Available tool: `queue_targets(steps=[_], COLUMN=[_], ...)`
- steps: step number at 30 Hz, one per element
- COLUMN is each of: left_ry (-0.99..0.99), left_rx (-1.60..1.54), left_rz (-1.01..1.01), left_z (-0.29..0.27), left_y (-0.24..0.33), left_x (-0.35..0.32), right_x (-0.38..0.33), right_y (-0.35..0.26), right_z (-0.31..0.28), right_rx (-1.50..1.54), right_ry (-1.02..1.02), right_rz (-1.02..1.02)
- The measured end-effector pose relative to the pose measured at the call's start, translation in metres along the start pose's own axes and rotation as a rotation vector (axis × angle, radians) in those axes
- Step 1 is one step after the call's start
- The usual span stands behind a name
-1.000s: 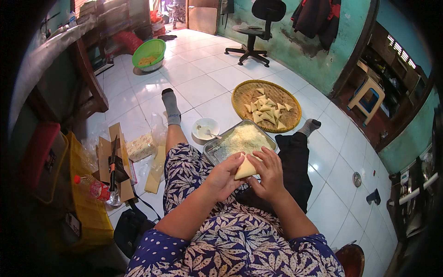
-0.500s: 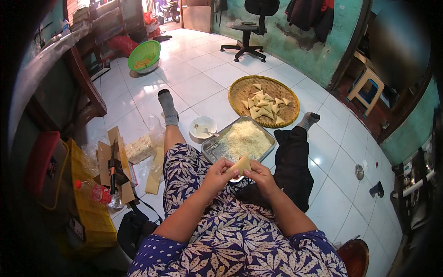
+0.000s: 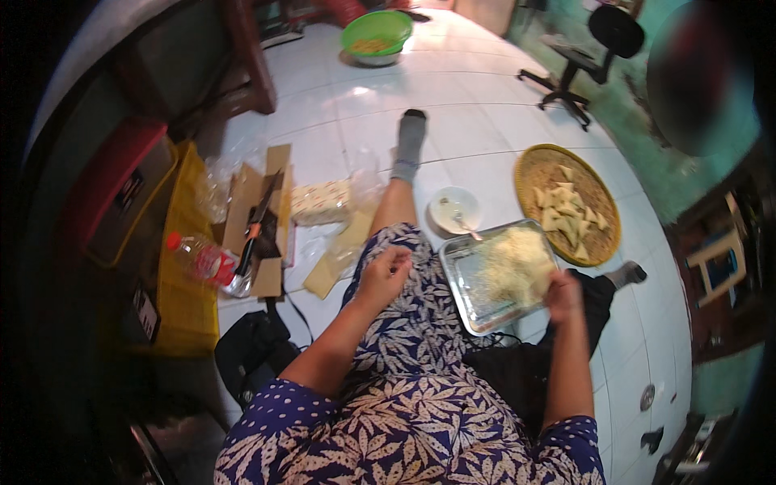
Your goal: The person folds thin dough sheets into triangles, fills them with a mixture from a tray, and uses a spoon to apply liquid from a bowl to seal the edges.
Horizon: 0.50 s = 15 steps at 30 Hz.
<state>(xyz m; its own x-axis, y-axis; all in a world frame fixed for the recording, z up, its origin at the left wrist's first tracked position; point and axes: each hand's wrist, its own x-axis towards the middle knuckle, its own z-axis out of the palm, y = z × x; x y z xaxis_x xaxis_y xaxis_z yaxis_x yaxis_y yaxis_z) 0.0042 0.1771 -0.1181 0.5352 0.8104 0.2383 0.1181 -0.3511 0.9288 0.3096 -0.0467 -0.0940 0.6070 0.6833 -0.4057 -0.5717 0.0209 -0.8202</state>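
Observation:
My left hand [image 3: 386, 275] hovers over my left thigh, its fingers curled in, with nothing visible in them. My right hand [image 3: 563, 295] is smeared by motion at the right edge of a metal tray [image 3: 469, 303]; its fingers cannot be read. In the tray lies a heap of pale yellow shreds [image 3: 517, 267] that looks like grated cheese. Beyond the tray, a round woven basket [image 3: 602, 230] carries several folded pastry triangles [image 3: 566, 212]. A white bowl [image 3: 443, 212] with a spoon [image 3: 469, 231] sits against the tray's far side.
Pale wrapper sheets [image 3: 339, 250] lie left of my leg, beside an opened carton [image 3: 279, 218] with an orange-handled knife [image 3: 252, 234]. A red-capped bottle [image 3: 206, 257] leans by a yellow crate [image 3: 182, 291]. Farther off are a green basin [image 3: 380, 31] and a swivel chair [image 3: 570, 69].
Both hands held a folded pastry triangle together; now they are apart, the right one by the tray, and that triangle no longer shows in them. The view has turned left.

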Motion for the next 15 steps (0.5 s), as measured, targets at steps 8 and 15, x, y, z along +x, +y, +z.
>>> queue_targets(steps=[8, 15], left_ry=[0.458, 0.107], left_rx=[0.362, 0.632], left_rz=[-0.224, 0.155], left_z=[-0.089, -0.114], left_y=[-0.15, -0.132], left_x=[0.002, 0.062], right_x=[0.045, -0.031], right_y=[-0.043, 0.042], right_z=[-0.037, 0.041], right_rx=[0.151, -0.311], right_ry=[0.174, 0.045], right_rz=[-0.002, 0.055])
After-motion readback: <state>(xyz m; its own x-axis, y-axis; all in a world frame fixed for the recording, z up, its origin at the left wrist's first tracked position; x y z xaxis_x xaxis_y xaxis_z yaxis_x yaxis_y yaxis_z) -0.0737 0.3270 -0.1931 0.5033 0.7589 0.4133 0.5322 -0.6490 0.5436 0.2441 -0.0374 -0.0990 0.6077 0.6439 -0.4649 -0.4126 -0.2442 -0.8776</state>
